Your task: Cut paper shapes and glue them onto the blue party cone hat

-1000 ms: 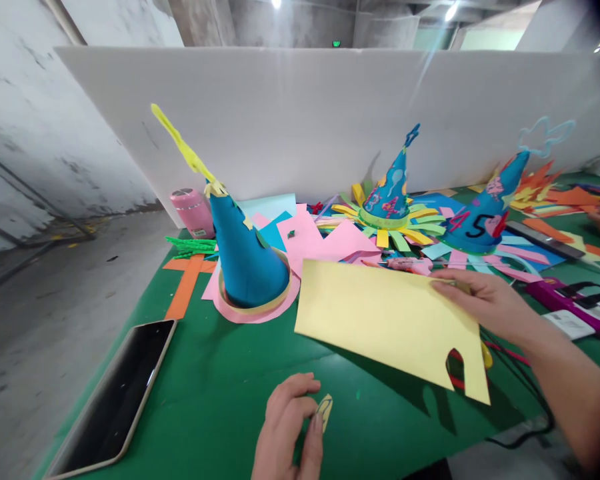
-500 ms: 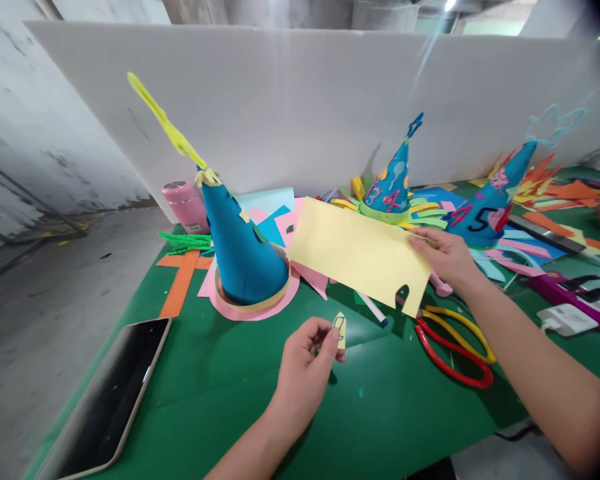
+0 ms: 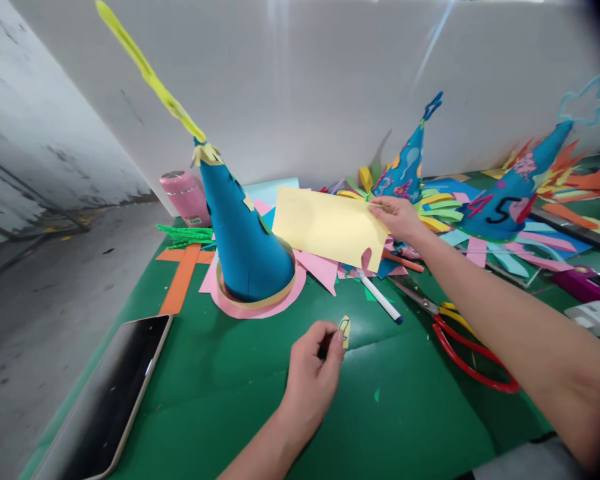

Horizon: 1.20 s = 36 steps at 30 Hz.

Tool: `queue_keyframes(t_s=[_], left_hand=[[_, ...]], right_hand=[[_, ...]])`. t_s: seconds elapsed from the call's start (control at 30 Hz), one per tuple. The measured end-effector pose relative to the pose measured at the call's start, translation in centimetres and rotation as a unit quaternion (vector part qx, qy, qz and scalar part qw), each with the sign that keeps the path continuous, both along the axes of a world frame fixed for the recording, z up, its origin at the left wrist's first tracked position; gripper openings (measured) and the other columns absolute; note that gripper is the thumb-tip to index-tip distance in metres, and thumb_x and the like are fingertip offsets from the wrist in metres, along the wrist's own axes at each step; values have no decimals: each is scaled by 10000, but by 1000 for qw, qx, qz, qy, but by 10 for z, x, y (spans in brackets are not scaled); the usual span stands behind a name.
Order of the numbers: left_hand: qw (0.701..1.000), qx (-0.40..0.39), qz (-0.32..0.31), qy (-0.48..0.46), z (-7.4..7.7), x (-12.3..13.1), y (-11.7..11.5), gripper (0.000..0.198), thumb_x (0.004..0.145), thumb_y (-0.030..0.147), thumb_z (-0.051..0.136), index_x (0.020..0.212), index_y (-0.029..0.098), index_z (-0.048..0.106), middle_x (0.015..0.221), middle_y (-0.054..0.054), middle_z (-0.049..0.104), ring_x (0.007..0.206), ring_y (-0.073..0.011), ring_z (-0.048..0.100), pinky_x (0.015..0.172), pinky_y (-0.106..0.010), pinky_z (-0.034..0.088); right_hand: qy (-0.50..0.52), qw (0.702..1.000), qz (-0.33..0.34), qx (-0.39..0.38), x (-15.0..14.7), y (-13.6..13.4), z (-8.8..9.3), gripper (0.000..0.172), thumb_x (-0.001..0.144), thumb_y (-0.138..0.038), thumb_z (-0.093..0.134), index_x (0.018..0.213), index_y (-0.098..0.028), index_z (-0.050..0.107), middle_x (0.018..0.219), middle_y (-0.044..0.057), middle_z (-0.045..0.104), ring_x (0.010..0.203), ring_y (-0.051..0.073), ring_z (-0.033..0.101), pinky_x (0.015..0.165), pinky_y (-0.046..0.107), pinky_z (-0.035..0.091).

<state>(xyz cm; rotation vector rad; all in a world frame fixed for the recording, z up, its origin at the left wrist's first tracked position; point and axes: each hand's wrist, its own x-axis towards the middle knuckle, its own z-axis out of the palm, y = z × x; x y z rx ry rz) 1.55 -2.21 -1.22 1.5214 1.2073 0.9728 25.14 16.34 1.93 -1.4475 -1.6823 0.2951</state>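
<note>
Between thumb and fingers, my left hand (image 3: 316, 363) pinches a small pale-yellow paper cutout (image 3: 345, 331) with a dark outline drawn on it, over the front of the table. Farther off, my right hand (image 3: 396, 217) grips the right edge of a pale-yellow paper sheet (image 3: 325, 223), which has a notch cut from its lower right corner. The sheet is above pink and blue scraps, just right of a blue paper party hat (image 3: 247, 240) with a pink brim and yellow pipe cleaner tip. Below my right forearm lie scissors (image 3: 445, 320) with red and yellow handles, and a white marker (image 3: 380, 297).
A phone (image 3: 105, 393) lies at the table's left edge. Behind it are orange strips (image 3: 181, 280), green pipe cleaners (image 3: 187, 236) and a pink bottle (image 3: 186, 198). Two more decorated hats, a small one (image 3: 405, 170) and one numbered 45 (image 3: 510, 190), stand right. A white board (image 3: 305, 100) closes the back.
My right hand has carried the yellow sheet left and away from me, uncovering the scissor blades and more of the marker. My left hand keeps its pinch on the cutout. The view has tilted down.
</note>
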Motion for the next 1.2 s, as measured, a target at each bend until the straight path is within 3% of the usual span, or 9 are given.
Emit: queue_keyframes(t_s=[0.2,0.37,0.47,0.57,0.67,0.77,0.9,1.03,1.2], left_hand=[[999,-25,12,-39,4,0,1,181,800,295,492,669,174,522,563,16,511,535,-120,502,528,-221,386],[994,-66,27,-83,7,1,4,160,769,283,524,661,164,530,533,17,530,513,-118,519,518,-230,406],[984,-111,42,-130,8,0,6,155,761,279,539,666,157,532,521,14,550,504,-124,535,516,-241,427],[971,-143,58,-182,7,-1,8,151,759,276,554,683,146,534,538,5,578,516,-128,556,539,-249,437],[956,-169,57,-233,9,-1,10,160,753,285,572,699,137,549,551,-5,592,541,-139,577,587,-265,442],[950,-174,57,-253,13,3,11,153,738,278,593,700,132,573,571,-9,599,565,-136,580,622,-258,436],[961,-164,40,-221,17,9,14,153,722,274,607,670,131,597,560,-5,581,550,-115,541,585,-227,419],[969,-176,-23,-175,20,14,21,177,706,298,621,636,138,589,550,-1,564,524,-105,506,538,-213,394],[973,-170,-44,-153,22,15,27,159,698,269,629,635,147,551,534,33,512,506,-83,456,502,-192,364]], right_hand=[[-82,997,2,-3,-6,21,-12,260,738,-262,544,949,-150,647,960,71,667,881,233,599,780,359,451],[-120,992,-34,5,-11,18,-3,394,721,-270,576,1092,-135,572,1032,139,604,966,301,533,833,460,397],[-118,992,-28,30,-26,-14,9,432,761,-277,541,1165,-128,500,1096,145,555,1024,280,489,880,436,370],[-94,995,33,22,-47,-68,18,352,800,-285,499,1127,-155,506,936,69,613,816,186,580,710,298,466],[-1,988,134,-70,-64,-126,19,275,831,-284,468,1087,-198,517,880,45,622,803,180,586,649,264,470],[36,977,164,-128,-73,-163,14,203,836,-287,475,1012,-212,545,905,44,619,815,178,576,697,278,462],[101,962,184,-174,-78,-174,3,150,854,-296,440,880,-200,551,754,8,595,684,147,551,613,248,444],[146,963,160,-159,-76,-170,-6,157,845,-269,436,764,-189,543,642,-19,531,598,125,498,554,227,410],[100,969,178,-143,-75,-168,-6,147,833,-266,454,795,-237,593,759,-10,620,704,158,577,636,251,462]])
